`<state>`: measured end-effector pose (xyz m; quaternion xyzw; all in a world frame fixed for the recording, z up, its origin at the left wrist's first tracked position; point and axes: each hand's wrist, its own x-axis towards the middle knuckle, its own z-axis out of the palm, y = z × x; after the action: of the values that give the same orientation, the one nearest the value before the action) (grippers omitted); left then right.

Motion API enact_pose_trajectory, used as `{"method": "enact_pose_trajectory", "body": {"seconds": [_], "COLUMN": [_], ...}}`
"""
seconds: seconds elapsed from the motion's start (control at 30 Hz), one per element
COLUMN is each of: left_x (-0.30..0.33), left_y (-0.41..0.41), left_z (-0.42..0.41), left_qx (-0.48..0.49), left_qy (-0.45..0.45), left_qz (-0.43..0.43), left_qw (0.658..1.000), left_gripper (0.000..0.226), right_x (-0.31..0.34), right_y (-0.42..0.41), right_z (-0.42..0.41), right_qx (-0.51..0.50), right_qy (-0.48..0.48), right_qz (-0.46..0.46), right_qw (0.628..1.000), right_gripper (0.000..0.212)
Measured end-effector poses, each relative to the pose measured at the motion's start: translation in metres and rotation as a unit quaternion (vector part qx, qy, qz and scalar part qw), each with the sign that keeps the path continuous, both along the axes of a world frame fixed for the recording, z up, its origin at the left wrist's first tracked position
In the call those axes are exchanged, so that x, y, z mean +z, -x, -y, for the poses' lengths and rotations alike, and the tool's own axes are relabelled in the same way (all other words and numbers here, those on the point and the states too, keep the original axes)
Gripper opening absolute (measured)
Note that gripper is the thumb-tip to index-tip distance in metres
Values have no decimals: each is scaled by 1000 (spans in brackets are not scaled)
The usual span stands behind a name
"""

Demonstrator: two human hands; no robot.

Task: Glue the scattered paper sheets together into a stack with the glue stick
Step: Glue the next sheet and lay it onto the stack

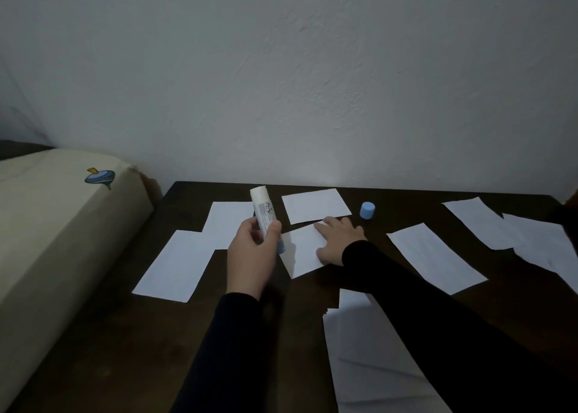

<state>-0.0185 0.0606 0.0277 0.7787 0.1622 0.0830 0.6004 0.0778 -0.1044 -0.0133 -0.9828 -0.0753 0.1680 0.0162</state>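
Left hand (250, 253) has its grip wrapped around the white glue stick with a blue base (265, 215), uncapped, held above the dark wooden table (125, 334). Right hand (336, 240) lies flat, fingers spread, on a small white paper sheet (301, 253); blue cap (367, 210) stands nearby.

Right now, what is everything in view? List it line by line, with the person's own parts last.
Paper sheets: at least eight, white, scattered flat over the table; some overlap.
Glue stick: one, white with blue base, uncapped, held tilted.
Cap: one, light blue, standing on the table, far side.
Table: one, dark brown, against the wall.
Wall: pale grey, behind.
Cushion: one, beige, spinning-top print, left of the table.
Left hand: grips the glue stick; black sleeve.
Right hand: flat, pressing a centre sheet; black sleeve.
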Motion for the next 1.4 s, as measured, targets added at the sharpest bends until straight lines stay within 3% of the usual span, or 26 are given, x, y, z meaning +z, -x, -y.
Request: {"method": "enact_pose_trajectory", "body": {"seconds": [0.17, 0.33, 0.5, 0.63, 0.83, 1.03, 1.1, 1.2, 1.3, 1.4], "left_x": [-3, -8, -16, -20, -20, -22, -23, -25, -27, -28], "left_y": [-3, -2, 6, 12, 5, 1, 2, 6, 11, 17], "left_z": [3, 9, 27, 44, 60, 81, 90, 102, 114, 125], "left_qx": [-18, -49, -125, -151, -70, -89, -113, -181, -242, -268], "left_qy": [-13, -31, -11, 56, 172, 359, 321, 121, -39, -113], "left_qz": [2, -4, -12, -44, -31, -87, -63, 24, 109, 133], "left_qw": [1000, 998, 992, 986, 982, 925, 938, 976, 963, 947], "left_gripper": [49, 51, 44, 43, 37, 27, 24, 19, 16, 17], "right_x": [-2, -14, -15, -14, -20, -16, -14, -15, -19, -22], "right_y": [4, 36, 66, 87, 106, 103, 99, 97, 97, 97], "right_z": [7, 32, 72, 104, 120, 118, 121, 123, 125, 126], "right_qx": [1, -23, -59, -26, -26, -40, -38, -33, -25, -28], "right_qy": [23, 97, 1, -19, -95, -118, -112, -115, -119, -121], "right_qz": [-13, 47, 64, 72, 75, 48, 37, 36, 48, 50], "right_qw": [1000, 994, 996, 997, 992, 991, 992, 992, 991, 991], "right_gripper": [78, 78, 63, 52, 53, 56, 58, 59, 58, 56]}}
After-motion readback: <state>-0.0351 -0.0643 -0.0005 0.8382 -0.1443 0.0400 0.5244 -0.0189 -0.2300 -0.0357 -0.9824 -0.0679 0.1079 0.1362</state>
